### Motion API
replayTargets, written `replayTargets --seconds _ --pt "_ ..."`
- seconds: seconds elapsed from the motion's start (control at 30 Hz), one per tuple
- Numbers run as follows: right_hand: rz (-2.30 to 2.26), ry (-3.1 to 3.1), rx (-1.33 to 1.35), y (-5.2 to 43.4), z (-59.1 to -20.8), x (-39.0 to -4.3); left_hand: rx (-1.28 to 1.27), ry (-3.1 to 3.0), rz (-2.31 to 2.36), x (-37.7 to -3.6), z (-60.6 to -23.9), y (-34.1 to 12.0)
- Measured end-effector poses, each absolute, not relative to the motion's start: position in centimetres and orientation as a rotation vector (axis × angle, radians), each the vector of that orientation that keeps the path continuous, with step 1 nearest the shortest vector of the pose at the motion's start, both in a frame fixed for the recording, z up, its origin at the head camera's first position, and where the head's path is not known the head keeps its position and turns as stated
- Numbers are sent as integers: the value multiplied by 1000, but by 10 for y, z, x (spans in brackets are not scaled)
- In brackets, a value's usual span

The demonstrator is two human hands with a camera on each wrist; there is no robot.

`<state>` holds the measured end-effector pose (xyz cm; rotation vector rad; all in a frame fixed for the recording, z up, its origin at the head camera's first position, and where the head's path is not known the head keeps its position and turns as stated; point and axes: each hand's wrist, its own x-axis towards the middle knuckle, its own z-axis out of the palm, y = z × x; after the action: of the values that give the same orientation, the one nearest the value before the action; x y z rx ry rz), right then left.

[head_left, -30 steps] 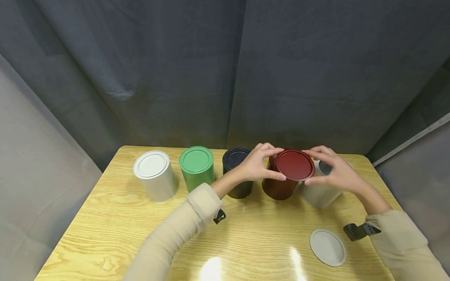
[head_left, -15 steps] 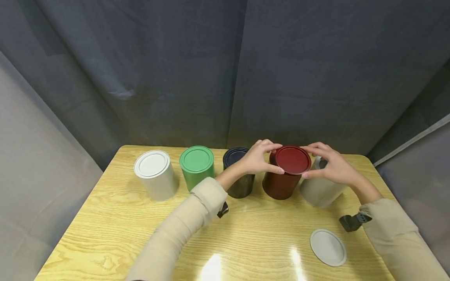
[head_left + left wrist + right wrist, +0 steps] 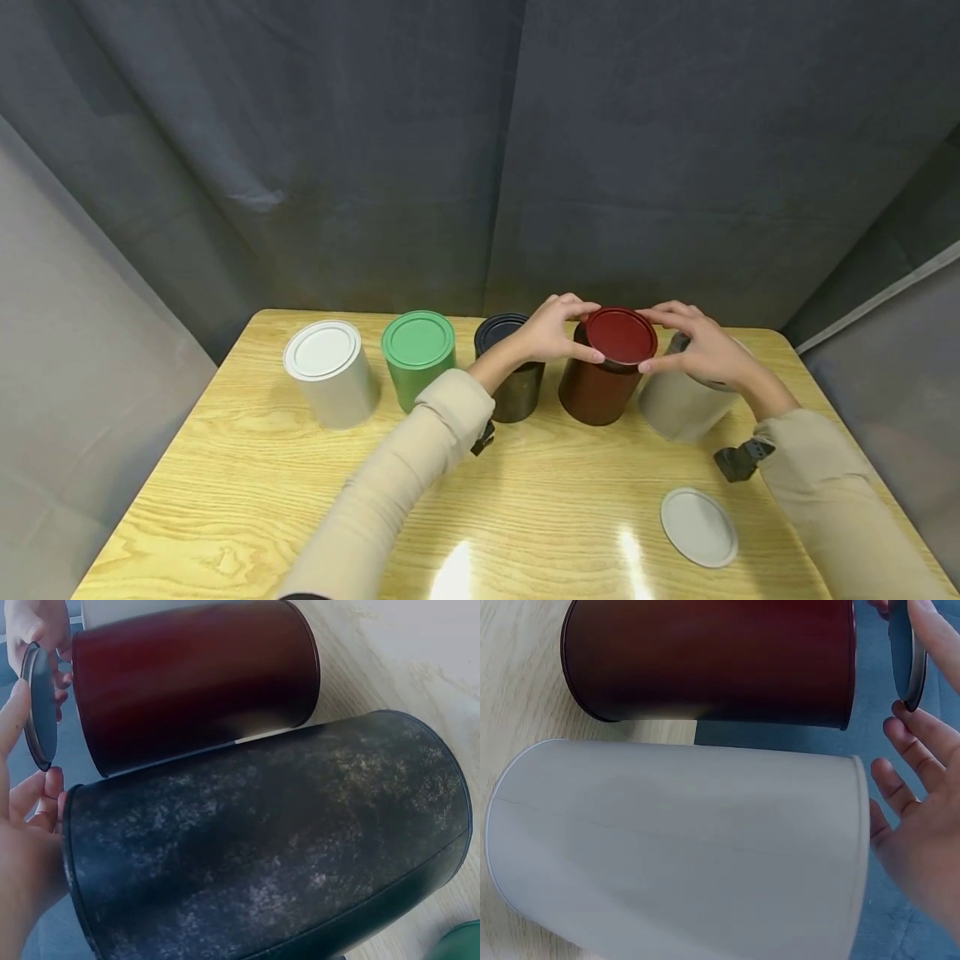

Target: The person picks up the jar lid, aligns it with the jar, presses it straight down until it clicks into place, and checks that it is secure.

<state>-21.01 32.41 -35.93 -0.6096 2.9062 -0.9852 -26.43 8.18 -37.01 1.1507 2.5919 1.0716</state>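
Head view: a wooden table [image 3: 225,475] stood before a dark curtain [image 3: 405,158], with five cans in a row along its far part. At the left end stood a white can [image 3: 341,396], upright, a white lid [image 3: 322,350] on its top. Next, a little apart from it, came a green can [image 3: 420,383] under a green lid [image 3: 418,339], its lower side partly hidden by the left sleeve [image 3: 405,475]. The third was a dark can [image 3: 517,396], upright; the left wrist view showed its side mottled with pale patches.

The left hand [image 3: 555,329] reached across in front of the dark can and pinched the left edge of a red lid [image 3: 621,335] between thumb and fingers. That lid hung just above the red can [image 3: 596,396], which stood upright beneath it; both wrist views showed a gap between lid and rim. On the lid's other edge, the thumb and fingers of the right hand [image 3: 690,342] also pinched it.

Furthest right stood a pale can [image 3: 678,408], upright, its top largely hidden behind the right hand. Nearer the person, a pale lid [image 3: 699,527] lay flat on the table, beside the right sleeve [image 3: 821,492].
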Motion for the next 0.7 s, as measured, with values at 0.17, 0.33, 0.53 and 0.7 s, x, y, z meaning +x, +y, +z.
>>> replayTargets --seconds 0.17,0.33,0.53,0.7 --pt "-938 2912 -651 325 -363 -214 1158 2624 968 -267 -372 83" --pt "-910 2918 -654 327 -368 -220 1148 2659 851 -270 -373 85" --pt "-901 2897 -607 326 -374 -222 1125 2661 797 -272 -378 86" --pt "-859 2898 -601 327 -372 -222 1130 2654 766 -275 -380 88"
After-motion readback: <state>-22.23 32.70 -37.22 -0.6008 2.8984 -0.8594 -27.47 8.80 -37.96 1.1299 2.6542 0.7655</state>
